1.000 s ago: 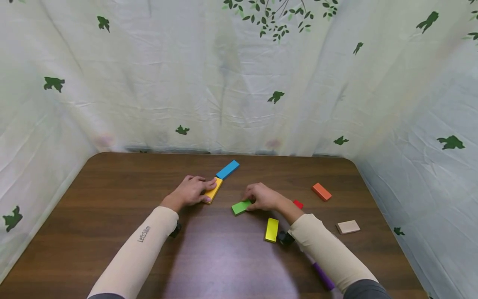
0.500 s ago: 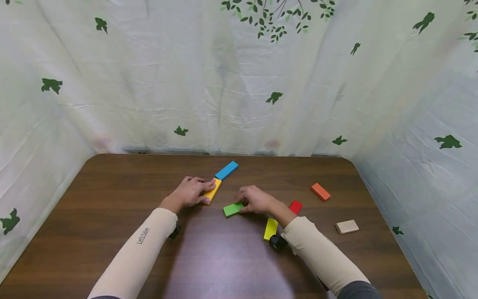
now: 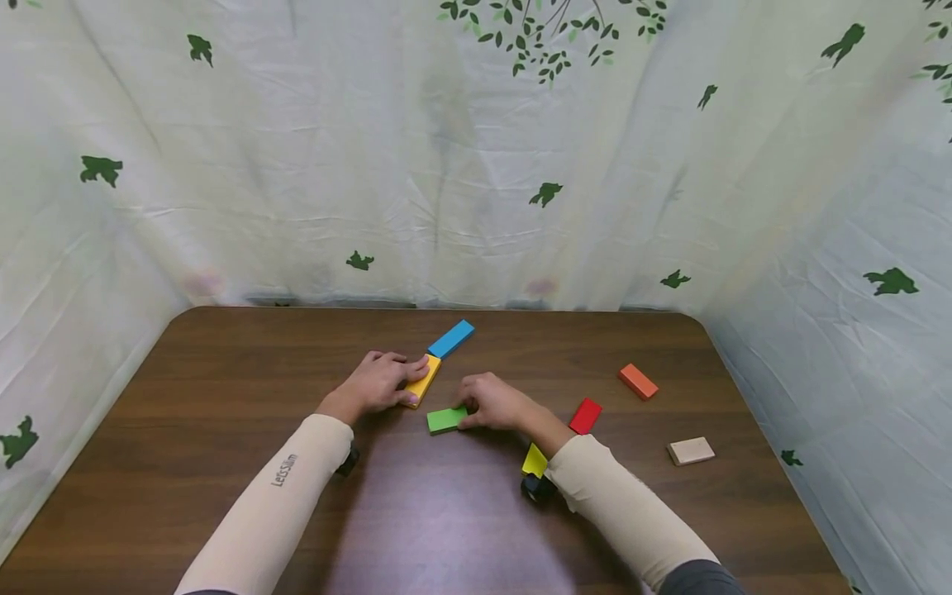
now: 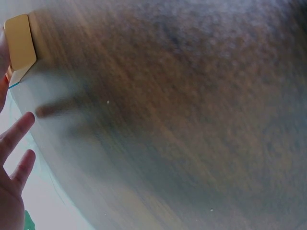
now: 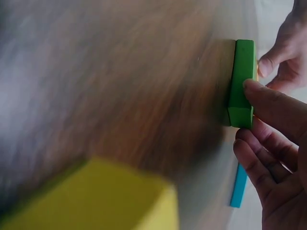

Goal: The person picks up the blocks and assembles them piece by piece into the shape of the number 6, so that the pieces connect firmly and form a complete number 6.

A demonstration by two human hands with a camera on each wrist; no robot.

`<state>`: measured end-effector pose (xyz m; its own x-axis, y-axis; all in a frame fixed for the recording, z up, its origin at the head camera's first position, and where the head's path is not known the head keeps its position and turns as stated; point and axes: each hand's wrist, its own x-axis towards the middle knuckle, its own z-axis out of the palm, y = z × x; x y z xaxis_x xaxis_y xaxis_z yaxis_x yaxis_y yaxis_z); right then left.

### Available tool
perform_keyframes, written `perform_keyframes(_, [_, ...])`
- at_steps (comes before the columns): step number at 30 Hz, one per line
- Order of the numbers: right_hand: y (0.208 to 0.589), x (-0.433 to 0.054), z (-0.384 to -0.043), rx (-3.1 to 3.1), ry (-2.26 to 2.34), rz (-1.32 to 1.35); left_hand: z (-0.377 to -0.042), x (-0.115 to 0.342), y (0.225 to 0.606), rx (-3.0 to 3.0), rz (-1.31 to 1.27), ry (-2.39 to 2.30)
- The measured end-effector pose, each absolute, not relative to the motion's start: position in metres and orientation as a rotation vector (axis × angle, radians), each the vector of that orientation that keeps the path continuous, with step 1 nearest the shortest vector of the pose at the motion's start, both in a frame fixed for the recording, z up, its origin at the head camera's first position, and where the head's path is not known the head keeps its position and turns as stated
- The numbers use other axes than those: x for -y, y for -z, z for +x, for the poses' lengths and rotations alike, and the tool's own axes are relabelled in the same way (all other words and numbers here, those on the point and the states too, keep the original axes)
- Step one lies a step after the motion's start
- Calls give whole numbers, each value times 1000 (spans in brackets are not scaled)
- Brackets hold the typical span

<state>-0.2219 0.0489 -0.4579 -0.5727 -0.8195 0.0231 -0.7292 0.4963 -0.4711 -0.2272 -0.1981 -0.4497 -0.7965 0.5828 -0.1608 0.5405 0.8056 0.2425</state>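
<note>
In the head view, my left hand (image 3: 378, 382) holds an amber-yellow block (image 3: 423, 382) between thumb and forefinger, flat on the table. In the left wrist view the amber block (image 4: 20, 42) shows at the left edge, two other fingers spread out below it. A blue block (image 3: 451, 338) meets the amber block's far end at a slight angle. My right hand (image 3: 497, 402) pinches the right end of a green block (image 3: 445, 421), just nearer and to the right of the amber one. In the right wrist view, the thumb lies on the green block (image 5: 242, 79).
Under my right forearm a bright yellow block (image 3: 534, 461) is partly covered by the wrist camera. Beside that forearm lies a red block (image 3: 585, 416). Farther right on the brown table (image 3: 245, 372) are an orange block (image 3: 639, 383) and a pale beige block (image 3: 692, 451).
My right hand has slid the green block leftward, close to the amber one. More of the red block shows; the bright yellow and purple blocks became more covered. The left hand stays put.
</note>
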Motion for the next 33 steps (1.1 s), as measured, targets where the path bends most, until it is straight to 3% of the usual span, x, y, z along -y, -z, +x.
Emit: perform_keyframes(33, [460,-12,-215,-2604,626,-1104,-228,198,451,-2771,855,-290])
